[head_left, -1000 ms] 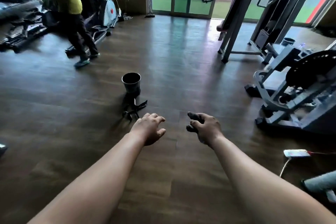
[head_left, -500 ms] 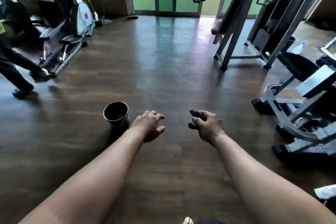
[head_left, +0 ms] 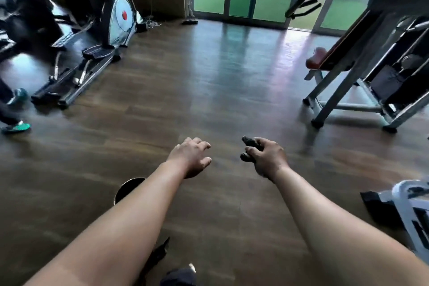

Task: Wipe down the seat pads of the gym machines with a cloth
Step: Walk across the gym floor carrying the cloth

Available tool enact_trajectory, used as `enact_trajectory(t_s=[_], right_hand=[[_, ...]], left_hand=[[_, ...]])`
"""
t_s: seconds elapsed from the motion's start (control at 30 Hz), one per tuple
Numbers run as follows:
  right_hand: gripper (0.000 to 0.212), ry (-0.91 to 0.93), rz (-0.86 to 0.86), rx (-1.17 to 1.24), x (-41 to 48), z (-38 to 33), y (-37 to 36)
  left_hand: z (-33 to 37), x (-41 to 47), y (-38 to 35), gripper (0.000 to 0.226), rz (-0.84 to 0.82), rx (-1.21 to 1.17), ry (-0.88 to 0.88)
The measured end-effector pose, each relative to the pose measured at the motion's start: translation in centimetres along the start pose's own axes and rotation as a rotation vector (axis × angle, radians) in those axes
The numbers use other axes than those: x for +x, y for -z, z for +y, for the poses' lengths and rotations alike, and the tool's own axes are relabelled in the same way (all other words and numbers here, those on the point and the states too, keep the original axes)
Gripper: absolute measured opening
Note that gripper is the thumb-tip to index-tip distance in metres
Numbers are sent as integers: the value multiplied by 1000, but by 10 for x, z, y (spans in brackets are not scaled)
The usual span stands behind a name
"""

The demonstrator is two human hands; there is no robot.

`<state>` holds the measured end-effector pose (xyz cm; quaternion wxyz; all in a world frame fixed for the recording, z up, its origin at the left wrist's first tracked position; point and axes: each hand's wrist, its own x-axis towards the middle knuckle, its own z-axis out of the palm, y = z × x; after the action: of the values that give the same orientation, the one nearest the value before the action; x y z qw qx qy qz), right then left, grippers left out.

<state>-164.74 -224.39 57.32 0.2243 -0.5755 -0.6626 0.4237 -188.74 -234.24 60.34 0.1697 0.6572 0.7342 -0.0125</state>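
At 7 o'clock a bucket point(head_left: 126, 189) peeks from under my left forearm. Ahead, my left hand point(head_left: 190, 158) hangs loosely curled, empty; my right hand point(head_left: 267, 158), apart from it, clutches the dark cloth point(head_left: 248, 141). A red seat pad point(head_left: 316, 59) sits far at 2 o'clock.

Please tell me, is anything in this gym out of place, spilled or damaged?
Nothing looks spilled or broken. Two small things: a dark bucket stands on the open floor, partly hidden under the left forearm, where someone could trip, and loose cables lie tangled beside the elliptical trainer.
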Motion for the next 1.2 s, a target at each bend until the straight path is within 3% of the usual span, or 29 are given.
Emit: enact_trajectory(t_s=[0.3, 0.47, 0.8, 1.0, 1.2], right_hand=[[44, -23, 40, 120, 298, -70, -45], [21, -79, 63, 220, 425, -137, -40], [34, -73, 46, 145, 752, -190, -13], [18, -81, 69, 124, 931, -234, 13], [33, -87, 181, 74, 1118, -266, 25]], left_hand=[[-107, 283, 98, 55, -10, 19, -35], [-149, 433, 165, 55, -32, 50, -77], [-191, 754, 260, 52, 11, 19, -74], [-210, 929, 325, 52, 14, -2, -96], [-238, 1130, 380, 53, 9, 33, -184]])
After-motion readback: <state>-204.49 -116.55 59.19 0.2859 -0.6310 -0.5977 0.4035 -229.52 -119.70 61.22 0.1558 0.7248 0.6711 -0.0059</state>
